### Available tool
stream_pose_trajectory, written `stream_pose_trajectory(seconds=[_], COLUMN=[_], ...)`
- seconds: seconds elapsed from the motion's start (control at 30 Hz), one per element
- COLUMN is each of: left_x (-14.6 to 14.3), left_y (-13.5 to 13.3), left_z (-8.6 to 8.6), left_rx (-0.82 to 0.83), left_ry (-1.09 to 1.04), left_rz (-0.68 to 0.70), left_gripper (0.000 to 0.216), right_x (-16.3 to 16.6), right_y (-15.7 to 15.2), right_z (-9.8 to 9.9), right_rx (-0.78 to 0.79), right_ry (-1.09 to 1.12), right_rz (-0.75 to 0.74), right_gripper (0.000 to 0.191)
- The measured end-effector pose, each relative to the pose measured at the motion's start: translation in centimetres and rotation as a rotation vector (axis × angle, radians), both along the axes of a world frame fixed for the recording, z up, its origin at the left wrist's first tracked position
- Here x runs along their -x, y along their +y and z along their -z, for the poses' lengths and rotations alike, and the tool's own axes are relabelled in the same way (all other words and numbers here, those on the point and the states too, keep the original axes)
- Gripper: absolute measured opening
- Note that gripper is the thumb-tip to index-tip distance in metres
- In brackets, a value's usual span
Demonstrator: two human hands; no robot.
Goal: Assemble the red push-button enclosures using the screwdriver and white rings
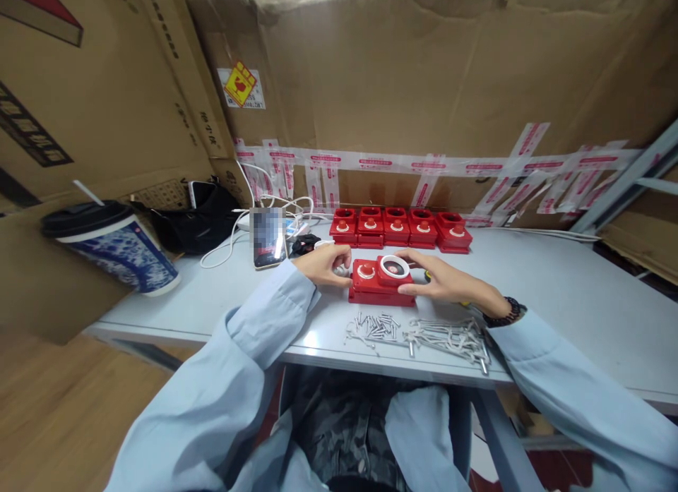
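A red box (365, 292) lies on the table in front of me, with a red round knob on its left part and a white ring (395, 267) around a dark round face on its right. My right hand (437, 277) grips the right end, thumb at the front and fingers by the ring. At the left end is my left hand (327, 265), fingers curled and thumb tip close to the box. Something small and pale shows by those fingers, too unclear to name. Loose screws (377, 327) lie in front of the box, beside a tangle of white cords with metal rods (450, 339).
Several similar red boxes (397, 227) stand in a row at the back. To the left are a phone (269, 238), white cables, a black bag (198, 217) and a large cup with a straw (127, 248). A taped cardboard sheet (402, 75) closes off the rear.
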State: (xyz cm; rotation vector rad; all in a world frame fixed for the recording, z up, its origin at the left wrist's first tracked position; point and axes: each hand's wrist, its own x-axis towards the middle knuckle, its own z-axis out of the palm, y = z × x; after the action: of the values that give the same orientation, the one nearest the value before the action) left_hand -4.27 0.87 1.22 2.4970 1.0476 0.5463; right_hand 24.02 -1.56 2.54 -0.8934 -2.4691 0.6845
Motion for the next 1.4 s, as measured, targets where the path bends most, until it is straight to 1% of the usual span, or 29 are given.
stream_pose_trajectory(seconds=[0.13, 0.23, 0.3, 0.37, 0.43, 0.5, 0.7, 0.97, 1.1, 1.27, 1.4], left_x=[-0.2, -0.2, 0.1, 0.4, 0.7, 1.1, 1.7, 0.7, 0.2, -0.1, -0.5], left_y=[-0.3, -0.9, -1.5, -2.2, -3.1, -4.0, -6.6, -8.4, -8.9, -9.3, -9.5], left_z=[0.0, -0.6, -1.3, -2.0, -2.4, -2.4, -1.3, 0.7, 0.6, 0.2, 0.2], left_rx=[-0.07, -0.079, -0.042, -0.003, 0.009, -0.006, -0.072, -0.131, -0.189, -0.292, -0.263], left_ry=[-0.028, -0.004, 0.043, 0.064, 0.067, 0.107, 0.264, 0.5, 0.62, 0.684, 0.69], left_rz=[0.009, 0.006, 0.047, 0.117, 0.173, 0.193, 0.108, -0.032, -0.068, -0.084, -0.09], left_gripper=[0.026, 0.024, 0.02, 0.014, 0.016, 0.021, 0.036, 0.051, 0.051, 0.052, 0.052], right_x=[-0.1, -0.2, -0.2, -0.1, -0.1, -0.2, -0.3, -0.2, -0.4, -0.5, -0.4], right_y=[0.1, 0.1, 0.1, 0.0, 0.0, 0.0, 0.1, 0.0, 0.1, 0.2, 0.2], right_z=[0.2, 0.3, 0.3, 0.2, 0.1, 0.1, 0.3, 0.2, 0.4, 0.4, 0.4], right_rx=[-0.015, -0.021, -0.012, -0.003, -0.006, -0.016, -0.027, -0.031, -0.051, -0.036, -0.013], right_ry=[-0.018, -0.03, -0.033, -0.032, -0.029, -0.024, -0.024, -0.031, -0.062, -0.049, -0.047], right_rz=[0.019, 0.035, 0.029, 0.02, 0.016, 0.014, 0.017, 0.016, 0.052, 0.019, 0.023], right_gripper=[0.061, 0.062, 0.061, 0.06, 0.06, 0.061, 0.061, 0.06, 0.064, 0.061, 0.06])
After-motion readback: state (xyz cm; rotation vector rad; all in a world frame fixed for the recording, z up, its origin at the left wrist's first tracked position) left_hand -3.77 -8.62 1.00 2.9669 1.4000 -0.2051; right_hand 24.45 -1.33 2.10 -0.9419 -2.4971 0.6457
